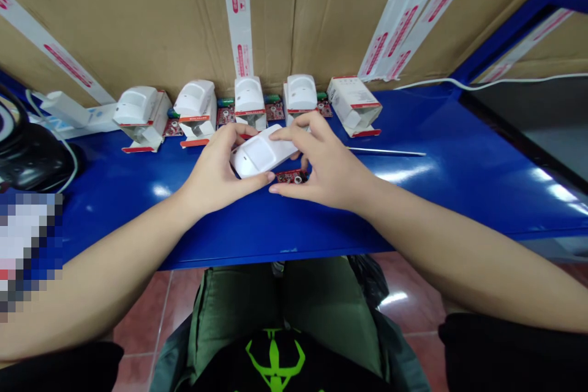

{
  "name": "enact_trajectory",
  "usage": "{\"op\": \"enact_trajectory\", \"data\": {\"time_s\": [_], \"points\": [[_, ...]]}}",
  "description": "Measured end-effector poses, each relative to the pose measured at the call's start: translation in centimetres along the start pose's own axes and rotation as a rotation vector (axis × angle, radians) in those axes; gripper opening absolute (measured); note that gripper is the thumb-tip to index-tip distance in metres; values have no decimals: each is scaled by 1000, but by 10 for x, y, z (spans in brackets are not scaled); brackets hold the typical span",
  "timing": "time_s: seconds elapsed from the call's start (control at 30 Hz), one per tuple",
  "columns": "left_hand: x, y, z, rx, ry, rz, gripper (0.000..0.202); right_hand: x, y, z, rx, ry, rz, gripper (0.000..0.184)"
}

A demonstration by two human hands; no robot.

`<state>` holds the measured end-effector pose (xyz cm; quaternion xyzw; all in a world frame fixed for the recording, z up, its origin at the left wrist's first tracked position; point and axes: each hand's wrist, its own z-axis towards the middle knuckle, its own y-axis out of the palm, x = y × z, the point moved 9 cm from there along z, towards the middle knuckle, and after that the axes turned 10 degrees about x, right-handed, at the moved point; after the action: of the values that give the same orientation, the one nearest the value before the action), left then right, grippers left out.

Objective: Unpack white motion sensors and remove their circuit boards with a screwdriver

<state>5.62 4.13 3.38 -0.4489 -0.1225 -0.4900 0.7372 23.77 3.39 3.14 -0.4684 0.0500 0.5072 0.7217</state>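
Left hand (214, 170) and right hand (324, 162) grip a white motion-sensor casing (260, 156).

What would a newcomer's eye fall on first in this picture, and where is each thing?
At the centre, the left hand and right hand hold a white motion-sensor casing above a blue metal bench. A small red circuit board lies under the right hand. Behind them, a row of similar white casings lines the bench's back edge, against taped cardboard.
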Motion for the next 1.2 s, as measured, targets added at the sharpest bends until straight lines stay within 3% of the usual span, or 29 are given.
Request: {"op": "enact_trajectory", "data": {"time_s": [0.17, 0.37, 0.67, 0.77, 0.83, 1.03, 1.13, 1.2], "points": [[-19, 14, -3, -47, -195, -288, 75, 2, 10, -2, 27, -30, 37, 85], [-27, 29, -10, -117, -485, -675, 54, 12, 10, 2, 48, 8, 37, 93], [-17, 30, -13, -204, -320, -658, 70, 11, -2, 7, 28, 55, -86, 79], [-19, 30, -15, -230, -310, -635, 72, 24, -24, 14, 19, 105, -138, 80], [-20, 27, -15, -234, -278, -596, 71, 40, -49, 22, 48, 151, -155, 80], [-20, 19, -11, -256, -140, -442, 52, 106, -119, 45, 46, 423, -188, 85], [-21, 17, -9, -269, -96, -355, 50, 137, -137, 53, 42, 557, -302, 85], [-22, 17, -8, -278, -75, -309, 46, 150, -138, 58, 2, 588, -346, 85]]}}
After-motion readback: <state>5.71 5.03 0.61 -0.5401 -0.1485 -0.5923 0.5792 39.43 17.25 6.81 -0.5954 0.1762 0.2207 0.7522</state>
